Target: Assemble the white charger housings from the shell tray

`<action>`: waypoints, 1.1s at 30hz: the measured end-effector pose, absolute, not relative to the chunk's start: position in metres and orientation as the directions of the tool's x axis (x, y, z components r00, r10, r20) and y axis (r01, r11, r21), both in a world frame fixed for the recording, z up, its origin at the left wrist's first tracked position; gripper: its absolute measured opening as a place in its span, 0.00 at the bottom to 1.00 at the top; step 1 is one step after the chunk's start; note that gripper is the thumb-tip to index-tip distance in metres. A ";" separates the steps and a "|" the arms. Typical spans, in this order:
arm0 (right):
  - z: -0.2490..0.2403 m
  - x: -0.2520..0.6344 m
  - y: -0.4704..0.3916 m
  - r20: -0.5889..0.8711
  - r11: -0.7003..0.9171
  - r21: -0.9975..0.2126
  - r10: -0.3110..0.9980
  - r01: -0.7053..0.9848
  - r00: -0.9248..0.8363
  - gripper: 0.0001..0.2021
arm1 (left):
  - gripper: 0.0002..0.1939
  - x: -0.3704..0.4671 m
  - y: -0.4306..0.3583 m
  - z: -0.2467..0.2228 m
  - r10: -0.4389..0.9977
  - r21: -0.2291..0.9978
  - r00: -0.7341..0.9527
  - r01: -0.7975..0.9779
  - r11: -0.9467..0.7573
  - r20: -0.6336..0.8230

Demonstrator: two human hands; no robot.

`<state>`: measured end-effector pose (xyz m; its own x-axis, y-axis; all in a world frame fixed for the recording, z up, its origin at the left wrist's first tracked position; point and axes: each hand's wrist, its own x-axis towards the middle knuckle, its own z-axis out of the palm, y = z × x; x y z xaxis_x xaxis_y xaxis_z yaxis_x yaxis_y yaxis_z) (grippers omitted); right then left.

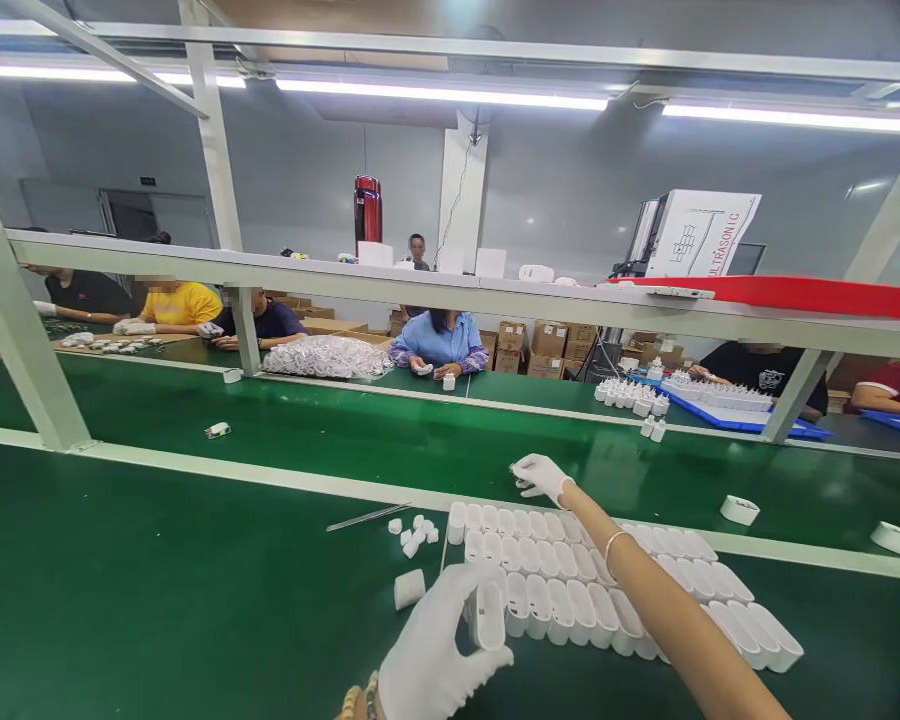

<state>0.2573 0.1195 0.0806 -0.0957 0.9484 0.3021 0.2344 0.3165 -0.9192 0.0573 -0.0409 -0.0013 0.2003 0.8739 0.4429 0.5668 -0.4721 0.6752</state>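
My left hand (pixel 439 650), in a white glove, grips a white oval plastic housing (pixel 490 618), its open top tilted toward me. My right hand (pixel 541 478), also gloved, reaches out over the green conveyor belt beyond the housings. Its fingers are closed at the tips around something small that I cannot make out. Rows of similar white housings (pixel 562 600) stand under and beside my right forearm, which hides part of them. Left of the rows lie several small white pieces (pixel 418 533) and a white cylindrical roll (pixel 409 589).
Thin metal rods (pixel 367 517) lie near the rail. On the belt (pixel 390 440) are a small circuit piece (pixel 217 430) and white shells (pixel 740 510). A shelf (pixel 420 285) with posts spans above. Co-workers sit opposite, near a bag pile (pixel 326 357) and blue trays (pixel 727 412).
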 end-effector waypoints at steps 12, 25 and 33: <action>0.104 0.280 0.020 0.210 0.211 -0.977 0.962 -0.015 -0.176 0.25 | 0.28 0.051 -0.033 0.002 0.834 0.640 0.173 0.566 -0.519 0.524; 0.089 0.253 -0.033 0.174 0.209 -0.977 0.898 0.044 -0.403 0.20 | 0.29 0.048 -0.037 0.005 0.526 0.305 0.264 0.576 -0.758 0.809; 0.082 0.246 -0.038 0.381 0.593 -0.746 0.754 0.304 -0.535 0.19 | 0.28 0.048 -0.038 0.013 0.532 0.299 0.310 0.563 -0.771 0.788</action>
